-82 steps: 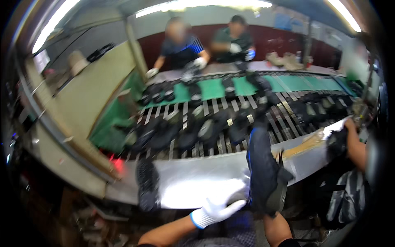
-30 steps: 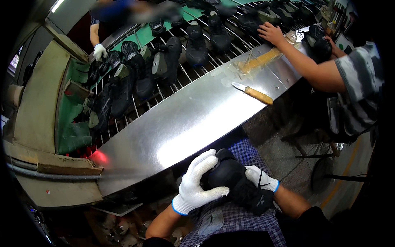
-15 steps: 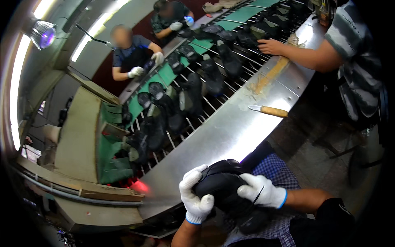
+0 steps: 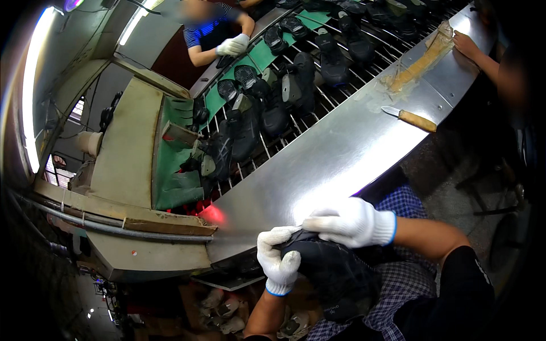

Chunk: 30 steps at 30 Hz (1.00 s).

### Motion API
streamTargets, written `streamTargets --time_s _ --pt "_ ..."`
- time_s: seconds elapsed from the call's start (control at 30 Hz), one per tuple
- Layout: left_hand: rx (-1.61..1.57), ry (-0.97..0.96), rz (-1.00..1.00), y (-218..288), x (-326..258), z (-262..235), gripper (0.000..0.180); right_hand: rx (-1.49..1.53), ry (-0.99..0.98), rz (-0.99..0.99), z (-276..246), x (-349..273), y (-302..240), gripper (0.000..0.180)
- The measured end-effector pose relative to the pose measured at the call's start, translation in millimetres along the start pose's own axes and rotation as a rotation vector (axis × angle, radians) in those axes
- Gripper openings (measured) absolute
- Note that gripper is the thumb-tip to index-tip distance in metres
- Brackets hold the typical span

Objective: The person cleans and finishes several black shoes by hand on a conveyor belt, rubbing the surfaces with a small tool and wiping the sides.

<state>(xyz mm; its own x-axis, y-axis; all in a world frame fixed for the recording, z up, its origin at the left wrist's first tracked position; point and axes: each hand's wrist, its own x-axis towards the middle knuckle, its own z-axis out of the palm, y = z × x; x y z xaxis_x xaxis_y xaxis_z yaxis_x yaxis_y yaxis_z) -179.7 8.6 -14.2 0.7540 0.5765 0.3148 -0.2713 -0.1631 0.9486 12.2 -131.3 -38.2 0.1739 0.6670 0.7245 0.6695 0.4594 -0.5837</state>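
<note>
A black shoe (image 4: 335, 273) rests over my lap, tilted, with its near end toward my body. My left hand (image 4: 278, 258), in a white knit glove with a blue cuff edge, grips the shoe's far left end, thumb on the near side and fingers over the top. From the right, my gloved right hand (image 4: 350, 223) lies across the shoe's upper edge, its fingers pressed together there and almost meeting the left fingertips. What lies under the right fingers is hidden. A knife (image 4: 418, 120) with a wooden handle lies on the metal ledge, beyond my right hand.
A metal ledge (image 4: 273, 193) borders a rod conveyor (image 4: 264, 145) carrying several black shoes (image 4: 333, 62) and soles. Brown tape (image 4: 421, 65) covers part of the ledge. A co-worker's gloved hands (image 4: 233, 45) are across the line; another person's bare hand (image 4: 466, 45) touches the ledge at right.
My right hand has moved up and left from the shoe's side onto its upper edge. The shoe has turned in my hands. The view has shifted; the co-worker's hands across have come together.
</note>
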Motion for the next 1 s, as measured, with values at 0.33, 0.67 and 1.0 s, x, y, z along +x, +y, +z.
streamTargets --time_s 0.33,0.67,1.0 --pt "0.185 -0.283 -0.189 23.9 17.7 -34.7 0.058 0.029 -0.319 0.258 -44.1 -28.1 -47.4 0.068" --pt "0.205 -0.299 -0.324 12.9 27.2 -38.7 0.069 0.161 0.014 0.349 -0.3 -52.0 0.4 0.061" --pt "0.136 -0.344 -0.222 11.1 29.2 -33.3 0.06 0.076 -0.17 0.303 -20.1 -58.1 -29.5 0.082"
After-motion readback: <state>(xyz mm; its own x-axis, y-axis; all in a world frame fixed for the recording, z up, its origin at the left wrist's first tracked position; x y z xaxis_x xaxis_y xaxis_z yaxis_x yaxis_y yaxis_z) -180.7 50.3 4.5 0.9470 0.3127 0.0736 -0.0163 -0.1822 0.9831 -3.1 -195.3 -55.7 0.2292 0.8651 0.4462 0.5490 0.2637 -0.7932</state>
